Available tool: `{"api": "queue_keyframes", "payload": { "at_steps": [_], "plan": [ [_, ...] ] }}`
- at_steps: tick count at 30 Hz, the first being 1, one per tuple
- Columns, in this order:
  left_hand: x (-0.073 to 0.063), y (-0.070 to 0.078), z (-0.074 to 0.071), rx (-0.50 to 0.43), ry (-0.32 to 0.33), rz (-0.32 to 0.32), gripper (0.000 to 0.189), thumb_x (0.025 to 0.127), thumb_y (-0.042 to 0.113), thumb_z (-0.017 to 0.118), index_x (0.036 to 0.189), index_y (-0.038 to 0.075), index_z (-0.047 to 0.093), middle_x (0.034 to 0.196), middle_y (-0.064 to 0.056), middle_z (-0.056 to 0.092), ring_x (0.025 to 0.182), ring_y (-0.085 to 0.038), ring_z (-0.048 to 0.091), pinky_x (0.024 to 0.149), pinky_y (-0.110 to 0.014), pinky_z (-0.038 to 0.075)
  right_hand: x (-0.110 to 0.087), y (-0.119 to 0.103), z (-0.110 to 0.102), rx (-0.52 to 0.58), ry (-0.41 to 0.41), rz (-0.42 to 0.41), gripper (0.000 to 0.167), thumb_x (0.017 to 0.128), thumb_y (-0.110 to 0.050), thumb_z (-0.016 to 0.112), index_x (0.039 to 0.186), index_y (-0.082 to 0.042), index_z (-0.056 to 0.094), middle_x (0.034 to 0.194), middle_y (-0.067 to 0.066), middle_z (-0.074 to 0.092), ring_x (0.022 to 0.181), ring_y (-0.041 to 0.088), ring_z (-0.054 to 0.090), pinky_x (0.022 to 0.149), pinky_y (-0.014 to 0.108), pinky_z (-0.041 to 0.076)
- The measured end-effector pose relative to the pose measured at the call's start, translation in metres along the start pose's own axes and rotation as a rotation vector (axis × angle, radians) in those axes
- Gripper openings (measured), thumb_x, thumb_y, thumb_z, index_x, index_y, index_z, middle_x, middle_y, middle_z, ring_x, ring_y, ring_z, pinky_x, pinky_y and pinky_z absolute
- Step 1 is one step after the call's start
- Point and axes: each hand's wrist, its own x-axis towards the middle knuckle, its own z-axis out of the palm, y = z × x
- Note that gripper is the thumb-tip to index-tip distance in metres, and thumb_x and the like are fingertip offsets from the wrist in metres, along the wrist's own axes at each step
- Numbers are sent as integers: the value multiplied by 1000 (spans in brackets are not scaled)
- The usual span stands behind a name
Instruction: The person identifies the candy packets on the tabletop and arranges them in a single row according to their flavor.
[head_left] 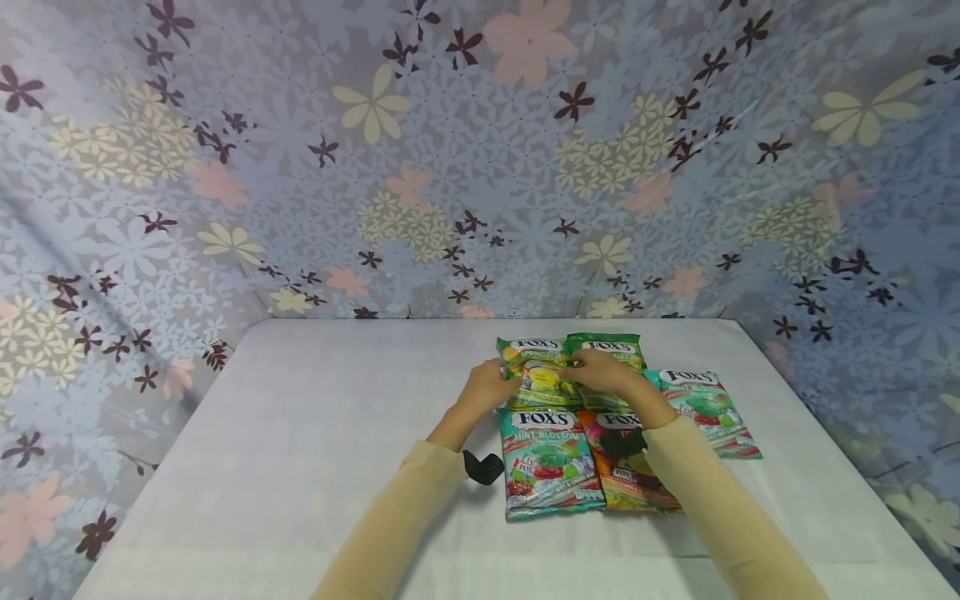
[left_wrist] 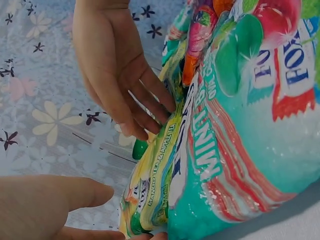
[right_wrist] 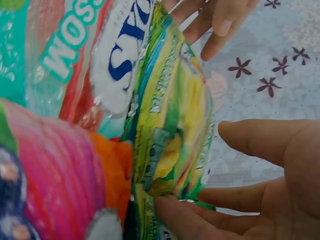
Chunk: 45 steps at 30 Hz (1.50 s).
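Observation:
My left hand (head_left: 489, 385) touches the left edge of a yellow-green Fox's candy bag (head_left: 542, 379) at the back of the table. Its thumb (left_wrist: 90, 192) is straight and apart from the bag in the left wrist view, with the lower fingers partly hidden. My right hand (head_left: 600, 372) lies over the gap between that bag and a second yellow-green bag (head_left: 626, 348). In the right wrist view, its fingers (right_wrist: 182, 217) are extended and touch a yellow-green bag. In front lie a teal mint candy bag (head_left: 551, 467) and an orange-red candy bag (head_left: 637, 492), partly behind the right forearm.
Another teal mint bag (head_left: 712, 417) lies tilted at the right, beside the right forearm. The bags lie on a white-covered table (head_left: 322, 433). Floral cloth (head_left: 465, 167) rises behind and at both sides. Black straps (head_left: 486, 468) hang at the wrists.

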Motion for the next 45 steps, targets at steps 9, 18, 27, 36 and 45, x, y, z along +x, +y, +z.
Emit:
{"api": "queue_keyframes", "payload": {
  "at_steps": [9, 18, 27, 36, 45],
  "plan": [
    [5, -2, 3, -13, -13, 21, 46, 93, 25, 62, 126, -7, 57, 95, -15, 66, 73, -19, 58, 61, -32, 48, 18, 8, -5, -77, -7, -38, 44, 95, -26, 60, 59, -13, 39, 54, -1, 31, 45, 14, 40, 53, 32, 42],
    [4, -3, 4, -21, -14, 16, 44, 93, 22, 61, 126, -8, 57, 104, -19, 66, 81, -22, 61, 67, -34, 52, 20, 10, -14, 120, -117, -32, 51, 96, -22, 60, 56, -17, 29, 59, -3, 36, 51, 9, 39, 62, 33, 48],
    [9, -9, 3, 26, -2, 58, 33, 92, 20, 62, 113, -6, 63, 90, -14, 67, 71, -19, 59, 60, -30, 48, 27, 13, -15, 290, -141, 72, 44, 94, -17, 62, 60, -18, 34, 60, -3, 31, 54, 13, 36, 62, 30, 47],
    [11, -16, 6, -59, 25, 12, 52, 90, 13, 67, 133, -10, 49, 116, -24, 63, 103, -32, 63, 82, -40, 53, 27, 21, -2, 351, -74, 32, 24, 88, -3, 53, 108, 4, 42, 63, 1, 33, 50, 13, 25, 56, 31, 32],
    [12, -21, 5, -62, 105, 52, 53, 81, -3, 66, 132, -11, 51, 112, -24, 64, 96, -31, 65, 78, -38, 54, 25, 15, 6, 495, 55, 96, 57, 90, -2, 57, 141, 2, 32, 135, 27, 36, 95, 29, 51, 78, 40, 49]
  ]
}}
